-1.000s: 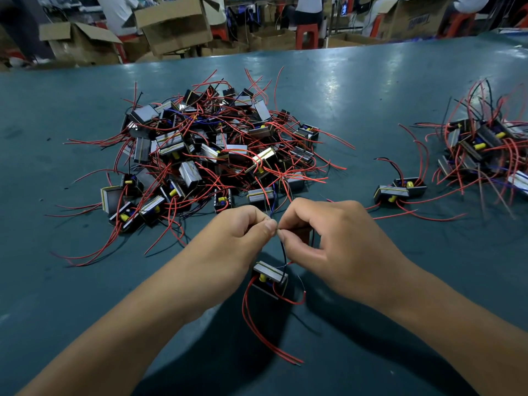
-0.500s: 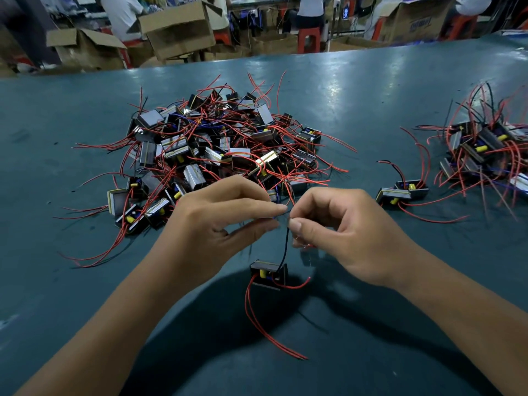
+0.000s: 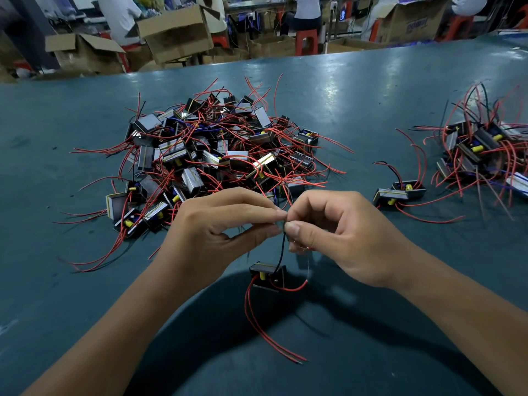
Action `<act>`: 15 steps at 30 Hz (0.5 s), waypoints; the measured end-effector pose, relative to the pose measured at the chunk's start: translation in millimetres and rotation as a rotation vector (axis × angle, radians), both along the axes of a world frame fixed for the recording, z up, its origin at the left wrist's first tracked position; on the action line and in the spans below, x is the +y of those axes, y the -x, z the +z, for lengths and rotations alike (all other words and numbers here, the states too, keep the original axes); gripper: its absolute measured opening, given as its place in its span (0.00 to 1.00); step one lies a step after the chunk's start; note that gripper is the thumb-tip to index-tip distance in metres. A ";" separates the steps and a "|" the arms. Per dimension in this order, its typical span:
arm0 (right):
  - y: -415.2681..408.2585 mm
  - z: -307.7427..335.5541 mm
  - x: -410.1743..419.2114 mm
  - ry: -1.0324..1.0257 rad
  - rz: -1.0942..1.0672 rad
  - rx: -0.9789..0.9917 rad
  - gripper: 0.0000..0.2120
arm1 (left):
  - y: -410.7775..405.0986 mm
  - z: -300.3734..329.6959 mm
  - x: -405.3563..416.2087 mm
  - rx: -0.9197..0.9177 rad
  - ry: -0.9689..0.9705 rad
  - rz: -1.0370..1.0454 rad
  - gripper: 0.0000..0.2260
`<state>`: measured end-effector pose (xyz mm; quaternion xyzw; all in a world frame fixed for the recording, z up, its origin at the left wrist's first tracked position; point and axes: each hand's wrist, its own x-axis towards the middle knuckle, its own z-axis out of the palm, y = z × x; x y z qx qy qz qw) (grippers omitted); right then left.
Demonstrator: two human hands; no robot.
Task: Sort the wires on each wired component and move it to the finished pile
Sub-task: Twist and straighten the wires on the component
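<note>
1. Room: cardboard boxes [image 3: 177, 32] and red stools [image 3: 306, 41] behind the teal table [image 3: 371, 90].
2. Big tangled pile [image 3: 217, 158] ahead; smaller pile [image 3: 483, 150] far right — nearer the right hand.
3. Component [image 3: 267, 277] lies below both hands, red wires trailing toward the person.
4. Left hand [image 3: 217, 230] and right hand [image 3: 340, 238] both pinch its black wire [image 3: 282, 250], which runs upright.

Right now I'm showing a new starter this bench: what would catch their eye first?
The big tangled pile of parts with red wires at the table's middle. In front of it, the left hand and right hand pinch a black wire rising from one part. A smaller pile lies far right.
</note>
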<state>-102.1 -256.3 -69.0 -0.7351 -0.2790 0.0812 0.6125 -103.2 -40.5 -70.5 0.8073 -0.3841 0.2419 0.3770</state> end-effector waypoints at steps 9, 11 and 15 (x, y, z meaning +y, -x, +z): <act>0.9 -1.0 0.7 0.021 0.038 -0.002 0.03 | -0.6 -0.8 0.9 -0.065 -0.041 -0.012 0.04; 0.8 -0.9 0.1 0.029 0.056 0.004 0.03 | -0.5 -0.7 1.7 -0.089 -0.063 -0.023 0.04; 1.1 1.1 0.2 0.004 0.108 0.046 0.02 | -0.5 -1.8 2.6 -0.100 -0.069 -0.047 0.04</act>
